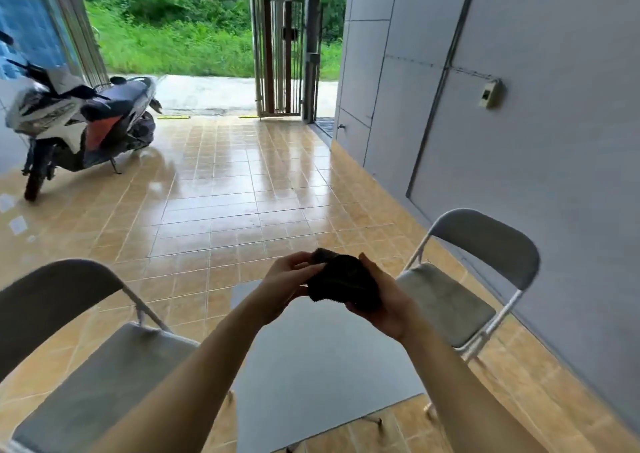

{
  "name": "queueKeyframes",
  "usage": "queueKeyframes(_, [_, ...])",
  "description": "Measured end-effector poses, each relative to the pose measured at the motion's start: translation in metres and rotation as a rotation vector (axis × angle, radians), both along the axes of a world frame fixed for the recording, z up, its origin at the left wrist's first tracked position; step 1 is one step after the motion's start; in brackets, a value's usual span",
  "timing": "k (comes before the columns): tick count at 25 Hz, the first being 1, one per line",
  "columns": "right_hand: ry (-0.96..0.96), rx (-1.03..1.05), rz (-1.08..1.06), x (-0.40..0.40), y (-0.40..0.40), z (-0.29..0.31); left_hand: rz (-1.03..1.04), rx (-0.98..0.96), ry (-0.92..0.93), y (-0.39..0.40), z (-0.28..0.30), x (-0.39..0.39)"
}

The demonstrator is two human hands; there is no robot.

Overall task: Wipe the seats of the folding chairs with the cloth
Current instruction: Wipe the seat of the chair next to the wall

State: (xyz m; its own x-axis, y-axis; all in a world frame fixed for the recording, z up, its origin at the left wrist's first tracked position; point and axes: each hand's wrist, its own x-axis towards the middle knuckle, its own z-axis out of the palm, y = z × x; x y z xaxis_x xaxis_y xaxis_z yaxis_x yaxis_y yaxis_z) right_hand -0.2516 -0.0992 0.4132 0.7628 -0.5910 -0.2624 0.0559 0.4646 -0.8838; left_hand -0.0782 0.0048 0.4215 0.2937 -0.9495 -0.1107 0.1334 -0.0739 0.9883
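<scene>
A: Both hands up front: left hand (287, 281) and right hand (384, 305) closed around the dark cloth (343, 284), above the grey table (311, 355).

B: Bunched like that, it could smear rather than wipe. Fluffy terry, by the look.

A: Padded grey seats wait: left chair (104, 376) near, right chair (446, 300) by the wall.

Daylight is gleaming on the wet tan floor tiles (225, 189); a scooter (79, 113) is standing by the open gate (277, 54), grey wall (554, 72) opposite.
</scene>
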Motion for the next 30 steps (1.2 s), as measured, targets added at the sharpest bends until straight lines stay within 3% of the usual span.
queueKeyframes(6, [-0.056,-0.008,-0.040,-0.160,-0.105,-0.011,-0.144,0.021,0.002,-0.121,0.000,-0.144])
queueKeyframes(13, [0.041,-0.040,-0.042,-0.258,-0.190,-0.008,-0.239,0.125,0.024,-0.228,-0.010,-0.230])
queueKeyframes(18, [0.139,0.104,-0.196,-0.280,-0.248,-0.018,-0.129,0.140,-0.003,-0.313,-0.031,-0.263])
queueKeyframes(23, [0.256,0.076,-0.340,-0.274,-0.335,-0.034,-0.083,0.027,-0.094,-0.411,-0.047,-0.265])
queueKeyframes(27, [0.259,0.020,-0.387,-0.278,-0.398,-0.031,-0.138,-0.010,-0.007,-0.470,-0.045,-0.259])
queueKeyframes(30, [0.277,0.106,-0.399,-0.287,-0.443,-0.040,-0.239,0.074,0.124,-0.512,-0.052,-0.261])
